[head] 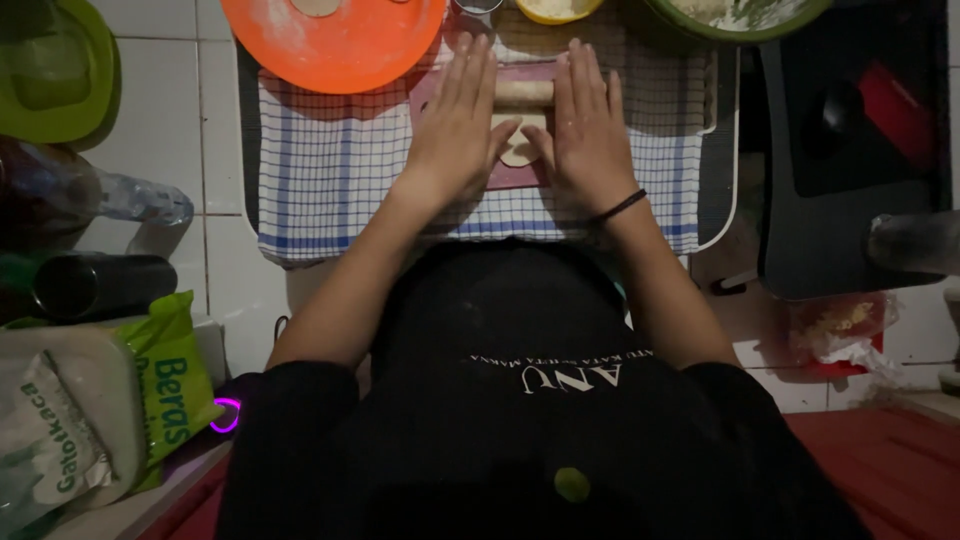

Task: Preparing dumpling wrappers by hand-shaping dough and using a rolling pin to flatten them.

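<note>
Under both flat palms sits a wooden rolling pin [524, 92]: left hand [455, 125] and right hand [588, 130] lie open, fingers spread, pressing rather than gripping, so weight falls evenly. Just nearer than the pin, between the thumbs, pale dough [520, 148] flattens on a pink board [520, 178] over checked cloth [330, 170].

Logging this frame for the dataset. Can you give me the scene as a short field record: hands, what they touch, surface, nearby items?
left hand: flat, palm down, on the rolling pin
right hand: flat, palm down, on the rolling pin; black band at wrist
rolling pin: pale, lying crosswise under both hands
dough: pale piece between the hands
board: pink, under the dough
cloth: blue-and-white checked, under the board
nearby: orange plate, top left
</note>
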